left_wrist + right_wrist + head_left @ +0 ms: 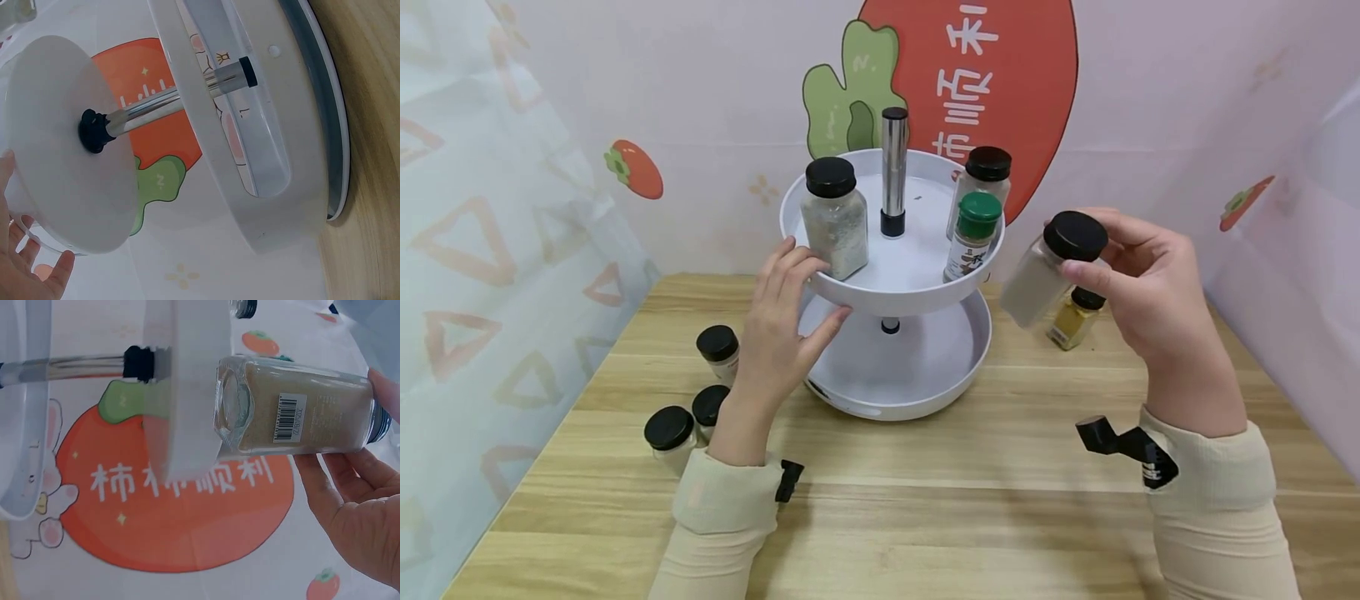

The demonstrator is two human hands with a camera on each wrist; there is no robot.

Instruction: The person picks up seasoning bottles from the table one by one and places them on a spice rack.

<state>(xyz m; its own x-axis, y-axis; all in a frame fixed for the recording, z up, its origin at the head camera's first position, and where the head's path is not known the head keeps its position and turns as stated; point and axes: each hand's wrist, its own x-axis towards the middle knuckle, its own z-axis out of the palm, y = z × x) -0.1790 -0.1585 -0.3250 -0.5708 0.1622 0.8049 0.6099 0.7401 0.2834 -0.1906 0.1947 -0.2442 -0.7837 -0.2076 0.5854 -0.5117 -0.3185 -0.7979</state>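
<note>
My right hand (1157,292) holds a square glass spice jar (1033,287) by its black lid, tilted, just right of a white two-tier rotating rack's upper tray (895,302). Pale brown powder and a barcode label show on this jar (331,412) in the right wrist view. The left hand (778,342) rests at the upper tray's left front rim, fingers at the edge and thumb lower down. On that tray, a black-lidded jar (838,237) stands beside the left fingertips. A green-capped shaker (972,237) and another black-lidded jar (988,171) stand at its right.
The rack's lower tray (895,367) sits on the wooden table (962,508), and a metal post (894,167) rises through the upper tray. A small yellow-filled jar (1073,321) stands behind the right hand. Several black-lidded jars (670,429) stand left of the left forearm.
</note>
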